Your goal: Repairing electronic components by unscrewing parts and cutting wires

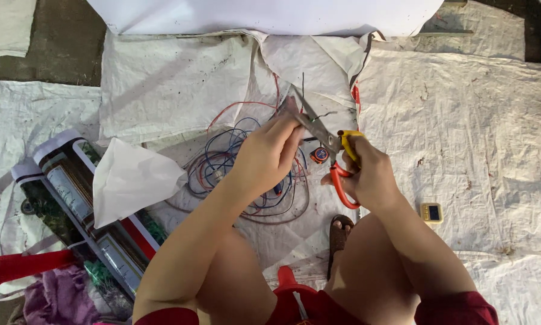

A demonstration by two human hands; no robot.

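My right hand grips a pair of scissors by its yellow and orange handles, blades pointing up and left. My left hand pinches a thin dark wire at the blades' tip. Below both hands a tangle of red, blue and dark wires lies on white woven sheeting. A small orange and black part sits among the wires just under the scissors.
A crumpled white paper lies on rolled printed banners at the left. A small yellow device with a dark screen rests at the right. A sandalled foot shows between my knees. Red plastic and purple cloth sit at the lower left.
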